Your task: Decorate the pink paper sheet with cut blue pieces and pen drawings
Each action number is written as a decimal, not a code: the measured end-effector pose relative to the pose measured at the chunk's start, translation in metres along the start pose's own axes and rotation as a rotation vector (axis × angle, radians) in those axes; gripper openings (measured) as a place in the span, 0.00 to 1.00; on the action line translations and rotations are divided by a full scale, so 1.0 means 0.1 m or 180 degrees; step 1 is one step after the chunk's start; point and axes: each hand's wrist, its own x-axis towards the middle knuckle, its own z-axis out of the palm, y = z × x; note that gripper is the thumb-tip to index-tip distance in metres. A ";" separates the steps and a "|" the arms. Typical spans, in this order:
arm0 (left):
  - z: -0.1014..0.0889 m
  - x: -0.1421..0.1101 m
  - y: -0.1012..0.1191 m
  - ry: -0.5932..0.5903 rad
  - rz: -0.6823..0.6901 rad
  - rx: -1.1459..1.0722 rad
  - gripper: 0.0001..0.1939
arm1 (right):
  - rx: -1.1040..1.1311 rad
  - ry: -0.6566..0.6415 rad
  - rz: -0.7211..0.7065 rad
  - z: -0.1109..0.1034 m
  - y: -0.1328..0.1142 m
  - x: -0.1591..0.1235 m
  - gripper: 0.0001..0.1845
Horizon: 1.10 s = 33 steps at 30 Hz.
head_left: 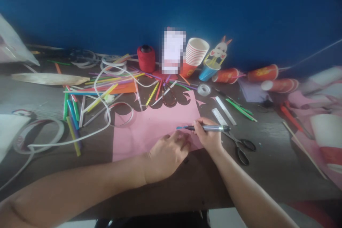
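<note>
In the head view, a sheet of pink paper (pixel 139 130) with a scalloped far edge lies in front of me. My right hand (pixel 210 139) grips a marker pen (pixel 213 128), its dark tip pointing left over the sheet. A small blue patch (pixel 181 127) shows at the tip; whether it is ink or a separate piece, I cannot tell. Resting on the near part of the sheet, my left hand (pixel 169 153) has its fingers curled, and their undersides are hidden. Scissors (pixel 242 151) with dark handles lie just right of my right hand.
Straws (pixel 72 114), a white cable (pixel 80 141) and tape rolls (pixel 204 89) spread over the dark table. Stacked paper cups (pixel 197 51), a red thread spool (pixel 146 60) and a blue cup (pixel 210 71) with a rabbit figure stand by the blue wall. Red cups (pixel 263 73) lie at right.
</note>
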 end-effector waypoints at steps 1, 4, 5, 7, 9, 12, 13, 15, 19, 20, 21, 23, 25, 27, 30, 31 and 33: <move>0.00 0.00 0.00 -0.0004 0.0001 -0.0006 0.21 | 0.0001 0.0001 0.0008 0.00 0.00 0.00 0.10; -0.02 -0.01 0.01 -0.0007 0.0006 -0.0022 0.21 | -0.0013 0.0016 0.0028 0.00 0.01 0.00 0.11; -0.02 -0.01 0.01 -0.0006 0.0004 -0.0023 0.21 | -0.0020 0.0023 0.0029 0.00 0.01 0.00 0.11; -0.03 -0.01 0.01 -0.0007 -0.0003 -0.0017 0.20 | -0.0030 0.0023 0.0029 0.00 0.01 0.00 0.11; -0.03 -0.01 0.00 -0.0017 -0.0005 -0.0015 0.20 | -0.0023 0.0021 0.0038 0.00 0.01 0.00 0.11; -0.04 0.00 0.00 -0.0029 0.0010 -0.0027 0.20 | 0.0014 0.0030 0.0068 0.01 0.02 -0.01 0.11; -0.04 0.00 0.00 -0.0021 0.0015 -0.0025 0.20 | 0.0023 0.0034 0.0077 0.01 0.03 -0.01 0.11; -0.03 -0.01 -0.01 -0.0005 0.0011 -0.0017 0.20 | 0.0029 0.0038 0.0090 0.01 0.04 -0.01 0.11; -0.03 0.00 -0.01 -0.0015 0.0011 -0.0044 0.19 | 0.0000 0.0062 0.0089 0.00 0.04 -0.01 0.11; -0.03 0.00 -0.01 -0.0029 0.0017 -0.0056 0.19 | -0.0009 0.0071 0.0082 0.00 0.03 0.00 0.11; -0.04 0.00 -0.01 -0.0044 0.0022 -0.0065 0.19 | -0.0013 0.0078 0.0076 -0.01 0.03 0.00 0.11; -0.04 0.00 -0.01 -0.0071 0.0014 -0.0071 0.19 | -0.0005 0.0093 0.0073 -0.01 0.02 0.00 0.12; -0.04 0.00 -0.01 -0.0085 0.0010 -0.0069 0.19 | 0.0021 0.0101 0.0084 -0.01 0.02 0.00 0.12; -0.04 0.00 -0.01 -0.0087 0.0011 -0.0064 0.19 | 0.0039 0.0109 0.0097 0.00 0.02 0.00 0.12; -0.04 0.00 -0.01 -0.0089 0.0022 -0.0063 0.19 | 0.0038 0.0125 0.0103 0.00 0.03 0.00 0.11; -0.04 -0.01 -0.01 -0.0088 0.0020 -0.0057 0.19 | 0.0034 0.0128 0.0099 0.00 0.04 0.00 0.11; -0.03 -0.01 -0.01 -0.0091 0.0022 -0.0041 0.19 | 0.0023 0.0124 0.0095 0.00 0.04 0.00 0.11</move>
